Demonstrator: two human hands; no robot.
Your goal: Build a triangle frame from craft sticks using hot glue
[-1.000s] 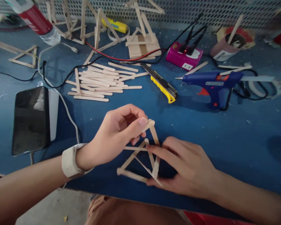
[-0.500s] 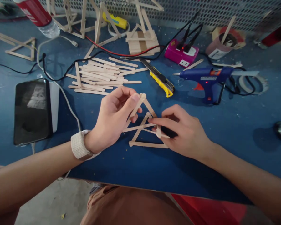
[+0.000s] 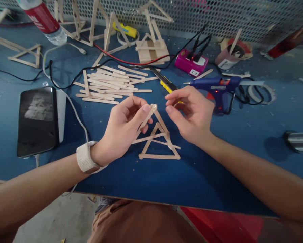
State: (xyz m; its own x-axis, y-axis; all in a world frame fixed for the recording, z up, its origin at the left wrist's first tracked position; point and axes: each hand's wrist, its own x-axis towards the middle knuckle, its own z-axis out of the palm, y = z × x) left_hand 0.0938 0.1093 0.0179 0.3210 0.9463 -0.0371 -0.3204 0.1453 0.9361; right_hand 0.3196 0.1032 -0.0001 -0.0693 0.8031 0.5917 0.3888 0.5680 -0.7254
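Observation:
My left hand pinches one side of a popsicle-stick frame near its top corner, where a shiny blob shows on the joint. The frame leans upright, its lower parts crossing a triangle of sticks that lies on the table. Whether the two are joined I cannot tell. To the right of the frame, my right hand hovers with thumb and fingers apart and nothing between them. Behind it, partly covered, are a yellow utility knife and a blue glue gun.
A loose pile of popsicle sticks lies beyond my left hand. Further back are a purple power adapter, a bottle and more stick frames. A phone rests at left, with a white cable beside it.
My right hand has let go of the stick frame's right lower corner and moved up and away, fingers opening. The left hand keeps its hold. The view has shifted slightly.

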